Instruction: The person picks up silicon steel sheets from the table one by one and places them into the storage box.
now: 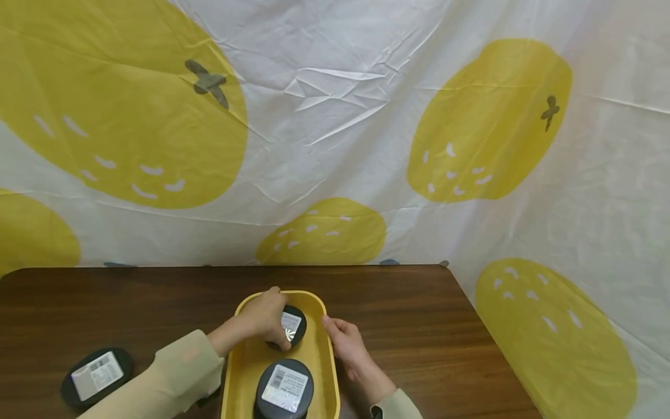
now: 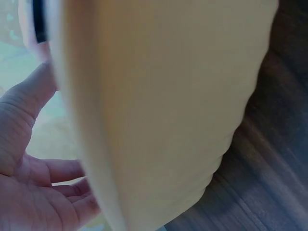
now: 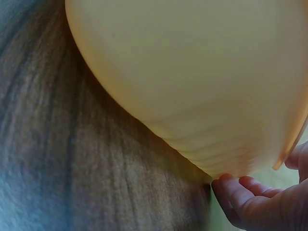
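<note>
A yellow tray (image 1: 335, 384) with rounded corners lies on the table, long side pointing away from me. My left hand (image 1: 267, 317) reaches over its left wall and grips a round black container (image 1: 299, 338) with a silvery white label, at the tray's far end. In the left wrist view the tray wall (image 2: 168, 96) hides most of that container. A second black container (image 1: 285, 389), its barcode label facing up, stands in the near part of the tray. My right hand (image 1: 349, 346) holds the tray's right side, thumb at the rim and fingertips (image 3: 226, 180) against the outer wall.
Another black container (image 1: 96, 377) with a white label rests on the brown wooden table (image 1: 408, 326), left of the tray beside my left sleeve. A white curtain (image 1: 335, 145) with yellow fruit prints hangs behind the table and along its right side.
</note>
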Demonstrator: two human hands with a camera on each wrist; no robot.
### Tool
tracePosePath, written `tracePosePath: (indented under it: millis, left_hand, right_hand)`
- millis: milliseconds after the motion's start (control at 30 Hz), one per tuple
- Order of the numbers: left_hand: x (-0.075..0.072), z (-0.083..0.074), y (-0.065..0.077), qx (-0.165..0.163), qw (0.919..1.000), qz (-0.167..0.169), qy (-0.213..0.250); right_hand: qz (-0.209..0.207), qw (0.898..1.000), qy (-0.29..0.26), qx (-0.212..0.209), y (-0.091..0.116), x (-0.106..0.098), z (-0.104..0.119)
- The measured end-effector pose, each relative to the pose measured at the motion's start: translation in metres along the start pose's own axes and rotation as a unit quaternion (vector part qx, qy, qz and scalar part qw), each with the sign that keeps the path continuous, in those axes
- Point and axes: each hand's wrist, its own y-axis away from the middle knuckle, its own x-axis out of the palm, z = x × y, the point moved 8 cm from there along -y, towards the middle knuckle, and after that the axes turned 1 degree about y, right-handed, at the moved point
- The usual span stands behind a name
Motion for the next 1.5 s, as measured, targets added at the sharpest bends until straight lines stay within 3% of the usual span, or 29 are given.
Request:
tracePosePath:
  millis: [667,1100,1500]
  left_hand:
    - [0.02,0.011,0.0,-0.023,0.9996,0.014,-0.012]
    - [0.023,0.011,0.001,-0.038,0.999,0.023,-0.001]
    - [0.018,0.008,0.004,-0.026,0.9995,0.02,-0.004]
  right_hand:
    - [-0.004,1.0,-0.002,-0.003,0.002,0.0,0.004]
    - [-0.005,1.0,0.006,0.002,0.003,0.0,0.002]
    - [-0.004,1.0,0.008,0.003,0.002,-0.001,-0.001]
